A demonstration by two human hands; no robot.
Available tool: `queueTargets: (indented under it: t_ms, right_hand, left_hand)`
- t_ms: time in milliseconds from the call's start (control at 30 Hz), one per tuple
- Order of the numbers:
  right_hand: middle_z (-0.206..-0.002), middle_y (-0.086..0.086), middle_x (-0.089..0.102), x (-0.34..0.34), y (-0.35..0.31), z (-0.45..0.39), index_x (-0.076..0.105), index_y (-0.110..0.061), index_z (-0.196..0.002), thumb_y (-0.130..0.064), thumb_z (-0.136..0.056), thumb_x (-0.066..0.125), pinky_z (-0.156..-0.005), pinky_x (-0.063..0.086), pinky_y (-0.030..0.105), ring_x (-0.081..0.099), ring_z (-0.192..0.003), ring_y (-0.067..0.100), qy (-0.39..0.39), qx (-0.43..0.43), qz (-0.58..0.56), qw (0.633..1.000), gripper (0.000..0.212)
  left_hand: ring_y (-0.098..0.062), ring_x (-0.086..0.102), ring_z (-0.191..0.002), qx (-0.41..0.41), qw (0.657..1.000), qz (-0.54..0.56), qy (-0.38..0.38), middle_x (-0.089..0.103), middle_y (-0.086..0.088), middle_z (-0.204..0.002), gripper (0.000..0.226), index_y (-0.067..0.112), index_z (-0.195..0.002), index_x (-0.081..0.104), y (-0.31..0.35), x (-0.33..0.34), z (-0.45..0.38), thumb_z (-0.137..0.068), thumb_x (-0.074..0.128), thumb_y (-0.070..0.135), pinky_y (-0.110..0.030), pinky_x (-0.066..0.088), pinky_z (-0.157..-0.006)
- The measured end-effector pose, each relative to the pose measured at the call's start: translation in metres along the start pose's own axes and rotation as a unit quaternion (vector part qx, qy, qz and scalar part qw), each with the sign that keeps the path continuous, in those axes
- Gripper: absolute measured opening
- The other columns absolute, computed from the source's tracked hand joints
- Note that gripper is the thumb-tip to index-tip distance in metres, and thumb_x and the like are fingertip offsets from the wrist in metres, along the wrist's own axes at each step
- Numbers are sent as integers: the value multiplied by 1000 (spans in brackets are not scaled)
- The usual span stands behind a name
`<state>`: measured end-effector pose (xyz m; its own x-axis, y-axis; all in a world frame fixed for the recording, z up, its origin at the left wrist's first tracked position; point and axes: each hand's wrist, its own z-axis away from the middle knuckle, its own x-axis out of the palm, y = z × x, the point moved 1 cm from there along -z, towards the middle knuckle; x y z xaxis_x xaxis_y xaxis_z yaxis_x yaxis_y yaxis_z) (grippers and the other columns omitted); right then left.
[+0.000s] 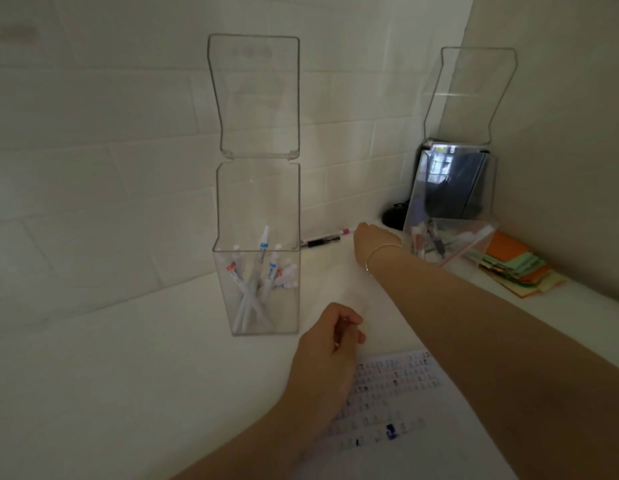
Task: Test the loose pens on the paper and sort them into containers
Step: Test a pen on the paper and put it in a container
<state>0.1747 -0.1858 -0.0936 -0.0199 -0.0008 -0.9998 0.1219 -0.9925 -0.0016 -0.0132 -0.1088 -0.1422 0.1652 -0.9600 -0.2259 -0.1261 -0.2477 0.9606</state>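
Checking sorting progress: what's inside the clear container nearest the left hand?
Several white pens with blue and orange bands stand inside the clear container; overlap hides the exact count.

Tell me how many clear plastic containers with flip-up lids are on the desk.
2. One tall clear plastic container stands in the middle holding white pens; the other clear container sits tilted in the right corner, behind the right hand.

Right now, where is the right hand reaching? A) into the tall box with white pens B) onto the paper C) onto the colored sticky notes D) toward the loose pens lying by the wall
D: the right hand stretches out to the loose pens lying by the wall, between the two clear containers.
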Motion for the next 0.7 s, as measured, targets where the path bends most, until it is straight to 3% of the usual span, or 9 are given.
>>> queueTargets:
  t_ms: [100, 233, 267, 333, 400, 467, 567, 633, 700]
  right_hand:
    - [-126, 13, 55, 0, -2, 2, 44, -4, -125, -5, -91, 45, -85, 45, 34, 56, -114, 28, 28, -11, 34, 999, 34]
    - [-123, 15, 56, -25, -13, 18, 49, -4, -121, -4, -93, 43, -85, 45, 37, 55, -112, 31, 129, -69, 85, 986, 29]
    - [-121, 18, 56, -37, -13, 27, 50, -3, -121, -5, -94, 41, -85, 46, 38, 56, -110, 32, 132, -71, 52, 987, 29]
    - [-106, 20, 61, -62, -8, 48, 52, -1, -119, -7, -94, 37, -79, 52, 40, 63, -95, 35, 99, -54, -123, 986, 30]
    - [-83, 14, 63, -79, 1, 76, 57, -1, -115, -7, -94, 35, -68, 56, 37, 66, -71, 30, 47, -28, -374, 926, 30]
    - [-82, 15, 66, -86, 16, 115, 59, -1, -112, -3, -95, 34, -69, 55, 30, 67, -70, 25, -19, -37, -547, 836, 31]
    - [-94, 16, 72, -81, 42, 163, 62, -4, -108, -4, -92, 47, -76, 57, 32, 71, -84, 27, -104, -105, -646, 749, 22]
    - [-73, 9, 65, -72, 57, 183, 67, -8, -93, -19, -84, 61, -62, 53, 27, 64, -65, 20, -125, -116, -677, 716, 16]
    - [-62, 6, 46, -64, 67, 193, 69, -13, -72, -23, -86, 56, -54, 40, 24, 44, -55, 13, -95, -102, -718, 682, 22]
  left_hand:
    - [-5, 57, -73, 1, 1000, 1, 0, 64, 6, -78, 20, 25, -89, 57, 0, 0, 0, -96, 44, 12, -17, 44, -68]
    - [-1, 57, -73, 10, 1000, 6, -5, 64, 7, -79, 19, 23, -90, 56, -1, 0, 0, -96, 44, 11, -13, 43, -69]
    - [0, 57, -73, 13, 1000, 5, -5, 64, 7, -79, 19, 23, -90, 56, -1, -1, 0, -96, 44, 11, -13, 43, -68]
    - [1, 56, -72, 16, 1000, 8, -7, 63, 6, -79, 18, 21, -91, 56, -1, -1, 0, -96, 44, 8, -12, 43, -68]
    - [3, 56, -70, 15, 1000, 22, -10, 62, 5, -79, 18, 17, -91, 57, 0, -1, -1, -95, 44, 6, -11, 43, -69]
    - [5, 55, -70, 13, 999, 31, -9, 62, 4, -80, 17, 15, -91, 57, 0, -1, -2, -95, 44, 5, -10, 43, -69]
    - [0, 57, -73, 6, 999, 50, 3, 63, 3, -80, 18, 15, -88, 57, 0, -3, -4, -94, 44, 3, -11, 44, -67]
    - [-9, 58, -77, -3, 998, 55, 4, 63, 3, -80, 19, 15, -86, 57, 0, -4, -6, -93, 45, 2, -15, 45, -67]
    - [-12, 59, -80, -17, 998, 57, 0, 63, 2, -80, 19, 16, -85, 57, 1, -3, -7, -93, 46, 3, -21, 46, -71]
